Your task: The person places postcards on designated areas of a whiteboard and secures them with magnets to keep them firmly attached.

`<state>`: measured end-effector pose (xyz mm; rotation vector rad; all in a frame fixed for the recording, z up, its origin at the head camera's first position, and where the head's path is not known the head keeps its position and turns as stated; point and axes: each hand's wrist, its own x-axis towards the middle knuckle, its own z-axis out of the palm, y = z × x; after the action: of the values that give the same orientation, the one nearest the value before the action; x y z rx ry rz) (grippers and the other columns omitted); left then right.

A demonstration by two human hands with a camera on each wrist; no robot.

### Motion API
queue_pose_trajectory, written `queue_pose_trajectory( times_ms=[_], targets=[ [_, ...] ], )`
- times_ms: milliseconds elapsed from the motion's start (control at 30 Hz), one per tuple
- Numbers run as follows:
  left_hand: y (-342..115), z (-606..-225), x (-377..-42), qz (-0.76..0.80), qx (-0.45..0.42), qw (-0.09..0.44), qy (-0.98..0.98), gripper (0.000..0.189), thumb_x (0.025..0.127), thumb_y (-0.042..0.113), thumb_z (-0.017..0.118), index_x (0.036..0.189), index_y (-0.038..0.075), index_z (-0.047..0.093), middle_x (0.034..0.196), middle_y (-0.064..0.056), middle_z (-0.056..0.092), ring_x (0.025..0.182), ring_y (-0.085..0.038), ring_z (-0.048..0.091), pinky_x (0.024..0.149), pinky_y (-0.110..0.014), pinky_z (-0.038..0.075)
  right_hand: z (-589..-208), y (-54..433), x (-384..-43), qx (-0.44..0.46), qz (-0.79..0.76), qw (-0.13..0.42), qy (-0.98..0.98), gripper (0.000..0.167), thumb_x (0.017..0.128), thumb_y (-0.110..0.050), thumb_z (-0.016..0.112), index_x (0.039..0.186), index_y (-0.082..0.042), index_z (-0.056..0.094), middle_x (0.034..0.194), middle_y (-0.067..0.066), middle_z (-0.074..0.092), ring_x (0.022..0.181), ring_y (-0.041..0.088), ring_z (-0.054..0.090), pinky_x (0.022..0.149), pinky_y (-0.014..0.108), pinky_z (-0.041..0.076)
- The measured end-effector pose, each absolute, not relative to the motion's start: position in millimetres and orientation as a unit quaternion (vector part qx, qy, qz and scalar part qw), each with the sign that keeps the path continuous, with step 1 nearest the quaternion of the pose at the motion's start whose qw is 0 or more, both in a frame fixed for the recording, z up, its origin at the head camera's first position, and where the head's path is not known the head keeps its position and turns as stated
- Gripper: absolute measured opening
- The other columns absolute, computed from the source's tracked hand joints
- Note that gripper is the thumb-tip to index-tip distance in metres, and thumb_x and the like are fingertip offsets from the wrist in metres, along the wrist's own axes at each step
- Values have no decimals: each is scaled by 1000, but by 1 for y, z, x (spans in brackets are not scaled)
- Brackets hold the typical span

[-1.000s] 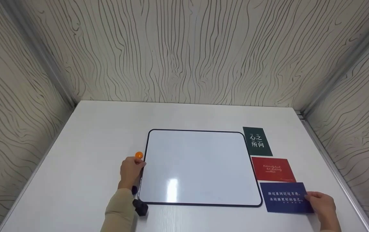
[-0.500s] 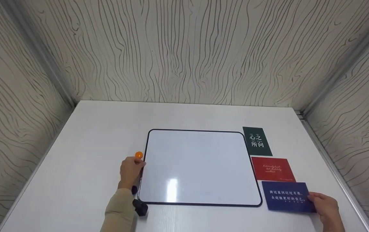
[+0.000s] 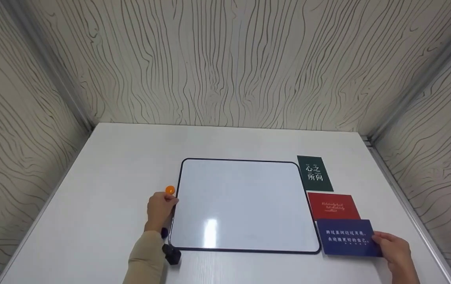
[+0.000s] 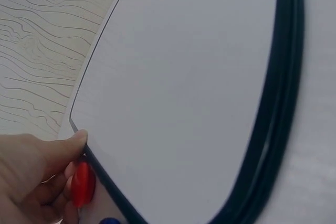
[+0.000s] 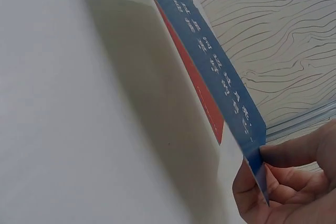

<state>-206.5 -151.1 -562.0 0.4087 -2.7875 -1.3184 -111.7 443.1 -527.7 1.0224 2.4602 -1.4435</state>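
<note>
On the white table (image 3: pixel 103 177), the board (image 3: pixel 245 205) is pinched at its edge by the left hand (image 3: pixel 160 210), while the blue card (image 3: pixel 347 237), seemingly not yet set down, is pinched and held raised by the right hand (image 3: pixel 396 250), with red card (image 3: pixel 335 206) and green card (image 3: pixel 315 174) beyond its fingers.

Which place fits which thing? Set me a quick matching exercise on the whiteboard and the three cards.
1. green card
2. whiteboard
3. blue card
4. red card

A. pinched by the right hand
B. middle one of the cards
C. held at its left edge by the left hand
D. beside the board's far right corner

Pairs: 1-D, 2-C, 3-A, 4-B
</note>
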Motion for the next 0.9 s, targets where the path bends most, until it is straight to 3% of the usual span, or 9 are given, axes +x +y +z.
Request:
queue_pose_trajectory(
  times_ms=[200,500,767,900],
  targets=[
    [-151,-562,-206,-426,128,18,-895,14,86,12,69,87,-2,71,86,-17,70,70,-18,60,70,-33,55,-525,436,-112,328,-469,46,819,31,88,-11,61,110,11,63,78,-10,64,68,-4,49,61,15,44],
    [-150,-559,-205,-434,142,2,-890,14,87,12,68,90,-1,71,87,-17,70,70,-18,59,68,-30,54,-526,424,-113,325,-484,68,810,39,90,-11,60,119,14,56,86,3,68,73,2,55,64,19,48],
    [-150,-558,-205,-434,139,1,-890,14,88,11,68,90,-2,71,87,-17,70,70,-18,59,67,-29,53,-528,410,-113,320,-538,91,775,39,89,-11,61,119,14,55,78,-11,64,72,-1,56,66,22,53],
    [-150,-559,-205,-431,138,2,-892,14,87,12,68,90,-1,72,88,-17,71,71,-18,60,68,-30,53,-528,404,-115,315,-564,101,756,49,87,-12,66,124,15,51,79,-11,65,73,-2,57,69,24,56]
  ],
)
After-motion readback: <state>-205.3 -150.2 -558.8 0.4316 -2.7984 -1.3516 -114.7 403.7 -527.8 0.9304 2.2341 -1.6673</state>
